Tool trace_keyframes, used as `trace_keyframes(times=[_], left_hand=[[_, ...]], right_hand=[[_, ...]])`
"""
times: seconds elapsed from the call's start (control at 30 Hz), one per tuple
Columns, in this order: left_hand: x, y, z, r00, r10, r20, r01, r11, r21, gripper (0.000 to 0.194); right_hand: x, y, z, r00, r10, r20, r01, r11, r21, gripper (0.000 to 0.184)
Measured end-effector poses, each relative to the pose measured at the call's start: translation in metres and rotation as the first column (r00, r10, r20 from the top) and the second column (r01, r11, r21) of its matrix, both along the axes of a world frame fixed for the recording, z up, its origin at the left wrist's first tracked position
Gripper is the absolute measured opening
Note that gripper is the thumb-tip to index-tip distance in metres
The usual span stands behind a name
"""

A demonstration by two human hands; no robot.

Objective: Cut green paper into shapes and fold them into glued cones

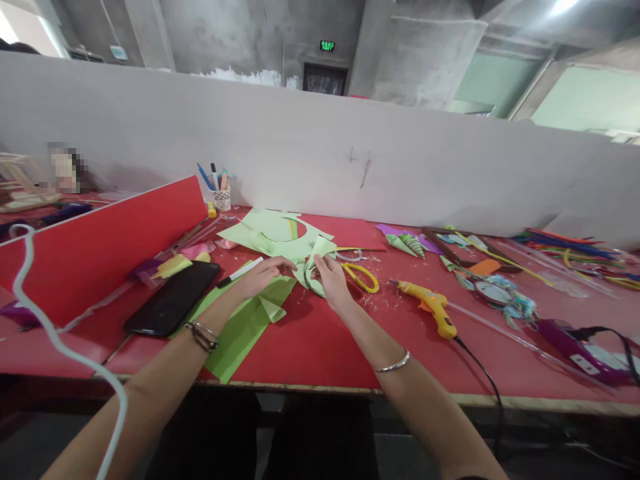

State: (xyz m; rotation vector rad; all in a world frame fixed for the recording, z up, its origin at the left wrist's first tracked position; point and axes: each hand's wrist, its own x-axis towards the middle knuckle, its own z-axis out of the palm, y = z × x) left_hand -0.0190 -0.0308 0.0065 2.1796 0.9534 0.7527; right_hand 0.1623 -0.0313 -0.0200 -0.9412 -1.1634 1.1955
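My left hand (265, 273) and my right hand (330, 280) meet over a small piece of light green paper (316, 257) on the red table (320, 340). Both hands pinch the paper, which is bent up into a curl between them. More green paper sheets (240, 327) lie under my left wrist, and cut green scraps (273, 233) lie just behind the hands. A black-and-white marker (240, 272) rests by my left hand. Yellow-handled scissors (361, 277) lie right of my right hand.
A black phone (173, 299) lies at the left, next to a red divider board (100, 247). A yellow glue gun (433, 307) with a black cord lies to the right. A pen cup (221, 197) stands at the back. Craft cones, pipe cleaners and a purple tool crowd the right.
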Motion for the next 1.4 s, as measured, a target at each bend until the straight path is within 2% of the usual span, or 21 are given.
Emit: trace_keyframes(times=[0.07,0.17,0.23,0.3,0.37,0.43,0.53,0.6,0.63,0.7,0.77,0.83,0.9,1.03,1.1,1.2,1.3,1.33,1.4], left_hand=[[-0.008,-0.004,0.01,0.983,-0.074,-0.167,0.077,0.997,0.015,0.031],[-0.019,-0.017,0.017,0.879,-0.193,-0.435,0.212,0.977,-0.005,0.043],[-0.023,-0.027,0.014,0.828,-0.199,-0.524,0.222,0.975,-0.02,0.045],[-0.025,-0.035,0.008,0.831,-0.168,-0.53,0.212,0.977,0.023,0.038],[-0.026,-0.041,0.002,0.856,-0.168,-0.49,0.215,0.976,0.041,0.029],[-0.025,-0.043,-0.002,0.894,-0.125,-0.43,0.157,0.987,0.041,0.021],[-0.02,-0.043,-0.004,0.953,0.091,-0.289,-0.101,0.995,-0.02,0.016],[-0.014,-0.041,-0.005,0.958,0.25,-0.144,-0.272,0.949,-0.16,0.022],[-0.009,-0.039,-0.007,0.95,0.309,-0.048,-0.311,0.916,-0.252,0.026],[0.001,-0.035,-0.01,0.902,0.362,0.234,-0.244,0.876,-0.415,0.034],[0.013,-0.031,-0.013,0.801,0.353,0.484,-0.08,0.863,-0.499,0.038],[0.024,-0.027,-0.014,0.729,0.364,0.58,-0.024,0.86,-0.509,0.045],[0.033,-0.025,-0.014,0.691,0.402,0.601,-0.067,0.863,-0.5,0.055],[0.046,-0.027,-0.011,0.666,0.473,0.577,-0.197,0.857,-0.476,0.072],[0.051,-0.029,-0.01,0.643,0.498,0.583,-0.228,0.85,-0.475,0.074],[0.053,-0.026,-0.01,0.584,0.523,0.62,-0.29,0.849,-0.442,0.065],[0.041,-0.013,-0.009,0.582,0.549,0.6,-0.419,0.835,-0.357,0.054],[0.033,-0.007,-0.009,0.61,0.562,0.559,-0.47,0.824,-0.316,0.051],[0.012,0.007,-0.007,0.657,0.595,0.463,-0.594,0.786,-0.168,0.05]], right_hand=[[0.0,0.0,0.0,0.999,-0.019,-0.031,0.019,1.0,-0.021,0.034],[-0.001,0.0,0.0,0.997,-0.051,-0.054,0.048,0.998,-0.05,0.032],[-0.001,0.0,-0.001,0.998,-0.038,-0.048,0.035,0.998,-0.055,0.031],[-0.001,-0.001,0.0,0.999,-0.005,-0.045,0.003,0.999,-0.044,0.031],[-0.001,-0.003,0.002,0.998,0.029,-0.054,-0.03,0.999,-0.028,0.03],[-0.001,-0.004,0.004,0.997,0.053,-0.057,-0.054,0.998,-0.021,0.031],[-0.003,-0.006,0.005,0.995,0.096,-0.037,-0.097,0.995,-0.006,0.032],[-0.005,-0.006,0.004,0.988,0.156,0.017,-0.156,0.987,0.029,0.032],[-0.006,-0.006,0.003,0.979,0.197,0.057,-0.2,0.979,0.046,0.031],[-0.007,-0.007,0.0,0.949,0.282,0.139,-0.293,0.954,0.06,0.03],[-0.008,-0.008,-0.002,0.919,0.346,0.187,-0.361,0.931,0.053,0.029],[-0.009,-0.009,-0.002,0.9,0.383,0.209,-0.401,0.915,0.048,0.028],[-0.009,-0.01,-0.002,0.889,0.4,0.22,-0.421,0.906,0.052,0.025],[-0.009,-0.013,-0.001,0.869,0.391,0.303,-0.437,0.894,0.1,0.019],[-0.01,-0.013,-0.002,0.846,0.389,0.365,-0.457,0.881,0.122,0.017],[-0.011,-0.013,-0.005,0.817,0.367,0.444,-0.464,0.877,0.128,0.015],[-0.009,-0.012,-0.005,0.78,0.207,0.59,-0.387,0.902,0.194,0.012],[-0.008,-0.012,-0.004,0.742,0.121,0.659,-0.354,0.906,0.233,0.012],[-0.004,-0.013,0.0,0.614,-0.061,0.787,-0.294,0.908,0.299,0.015]])
